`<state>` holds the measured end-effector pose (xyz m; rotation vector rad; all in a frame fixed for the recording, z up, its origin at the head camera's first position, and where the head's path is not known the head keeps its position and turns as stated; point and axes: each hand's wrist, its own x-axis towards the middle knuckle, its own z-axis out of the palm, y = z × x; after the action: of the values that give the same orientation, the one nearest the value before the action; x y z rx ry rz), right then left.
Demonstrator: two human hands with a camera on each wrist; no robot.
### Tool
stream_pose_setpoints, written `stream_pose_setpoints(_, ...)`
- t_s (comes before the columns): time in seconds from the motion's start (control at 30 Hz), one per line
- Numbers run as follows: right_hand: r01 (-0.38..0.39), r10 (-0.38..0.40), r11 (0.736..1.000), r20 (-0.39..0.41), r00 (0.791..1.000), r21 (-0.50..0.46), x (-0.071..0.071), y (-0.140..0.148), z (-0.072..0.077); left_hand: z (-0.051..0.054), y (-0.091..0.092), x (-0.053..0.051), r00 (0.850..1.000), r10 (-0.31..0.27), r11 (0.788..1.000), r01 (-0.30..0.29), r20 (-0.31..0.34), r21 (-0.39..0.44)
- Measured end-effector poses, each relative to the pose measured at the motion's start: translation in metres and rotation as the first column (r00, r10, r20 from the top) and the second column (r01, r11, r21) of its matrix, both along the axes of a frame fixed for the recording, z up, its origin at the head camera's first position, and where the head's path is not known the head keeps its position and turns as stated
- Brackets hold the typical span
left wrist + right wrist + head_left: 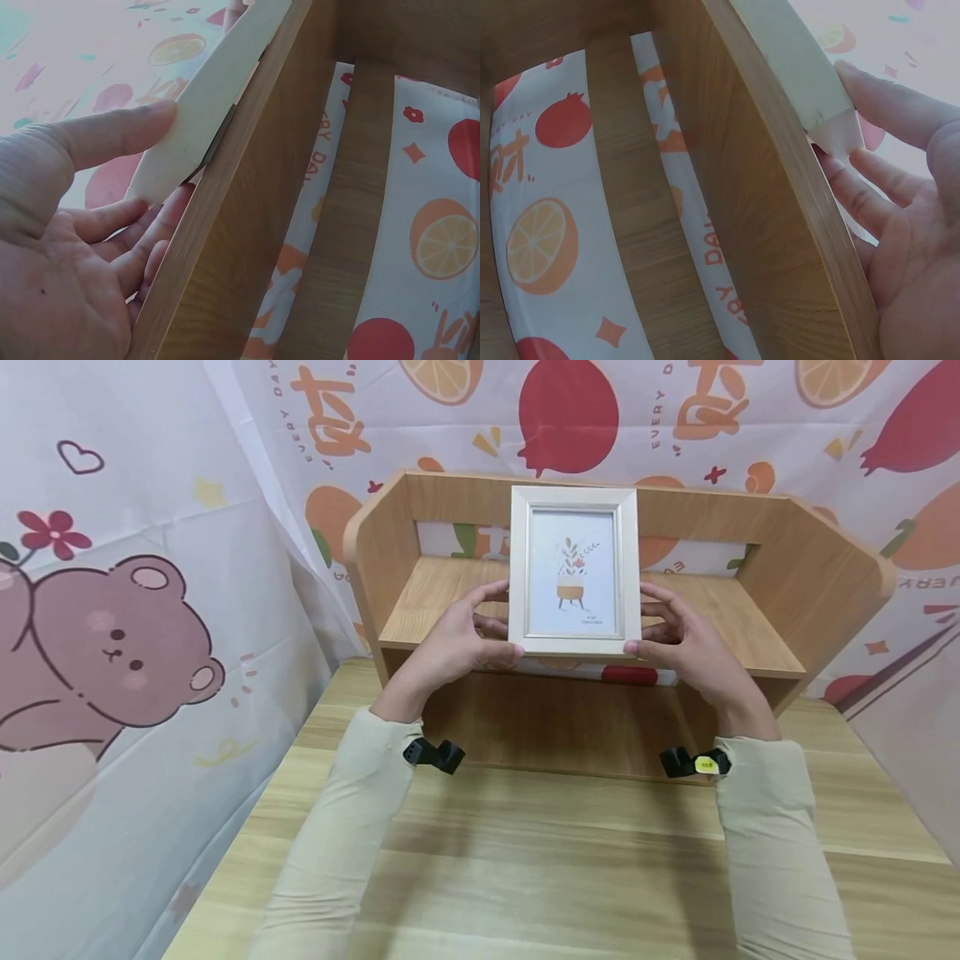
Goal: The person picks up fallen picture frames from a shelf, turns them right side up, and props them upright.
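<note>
A cream-white picture frame (520,568) with a plant print stands at the front of the wooden shelf's upper board (693,610), leaning slightly back. My left hand (465,639) holds its left side, the thumb on the front near the lower corner and the fingers behind. On the other side, my right hand (678,639) grips the lower right corner the same way. In the left wrist view the frame's edge (202,97) lies along the board's edge, between thumb and fingers. The right wrist view shows its other edge (799,67) by the board.
The two-tier wooden shelf (832,585) has raised side panels and a back rail. It stands on a light wood table (555,860). Behind hangs a fruit-print cloth (480,418); a bear-print cloth (150,643) hangs on the left.
</note>
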<state>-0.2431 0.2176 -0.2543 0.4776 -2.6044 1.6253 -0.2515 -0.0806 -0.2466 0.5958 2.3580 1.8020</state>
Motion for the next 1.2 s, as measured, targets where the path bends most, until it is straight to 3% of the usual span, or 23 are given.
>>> stream_pose_setpoints(0.33,-0.017,0.016,0.999,-0.021,1.0,-0.034,-0.005,0.003,0.001,0.003,0.003,-0.011,0.996,0.018,0.996,-0.025,-0.085,-0.085)
stream_pose_setpoints(0.7,-0.009,0.005,0.999,-0.082,0.997,-0.043,-0.009,0.001,0.0,0.003,0.004,-0.015,0.995,0.01,0.996,-0.019,-0.101,-0.09)
stream_pose_setpoints(1.0,-0.017,0.017,1.0,-0.065,0.998,0.001,-0.028,0.0,0.006,0.0,0.003,-0.019,0.993,0.005,0.999,-0.01,-0.117,-0.041)
stream_pose_setpoints(1.2,-0.029,0.028,1.0,-0.082,0.996,-0.009,-0.033,-0.001,0.003,-0.002,0.005,-0.018,0.989,-0.006,1.0,0.002,-0.15,-0.024)
